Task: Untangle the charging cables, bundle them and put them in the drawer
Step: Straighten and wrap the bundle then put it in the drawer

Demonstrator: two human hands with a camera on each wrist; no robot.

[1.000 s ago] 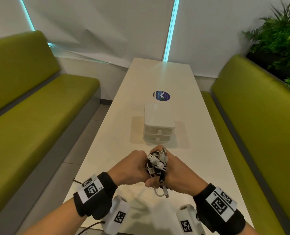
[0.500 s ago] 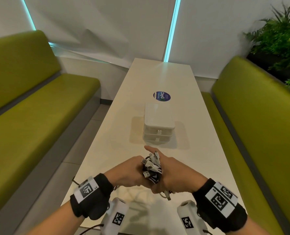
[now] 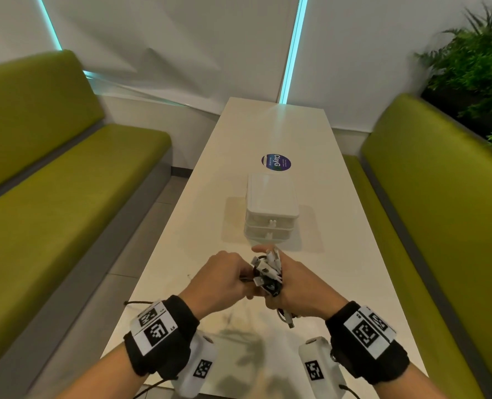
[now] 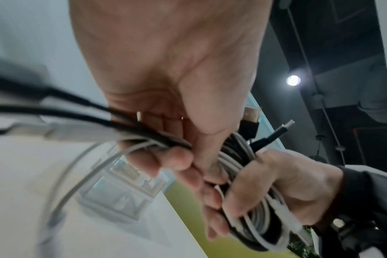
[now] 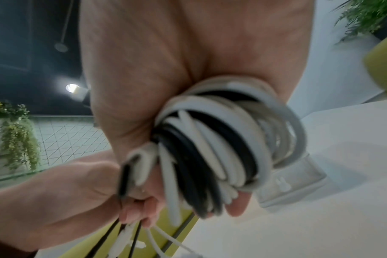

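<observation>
A coil of white and black charging cables sits between my two hands above the near end of the white table. My right hand grips the coil, its loops wrapped round the fingers. My left hand pinches the loose cable ends beside the coil. Plugs stick up from the bundle's top, and one connector hangs below the right hand. The small white two-drawer box stands further up the table, both drawers closed.
A round blue sticker lies on the table beyond the box. Green benches run along both sides. A plant stands at the back right. The white wall closes the table's far end.
The bundle and both hands have shifted slightly away from me, toward the drawer box. The left hand has drawn a little to the left with the cable ends.
</observation>
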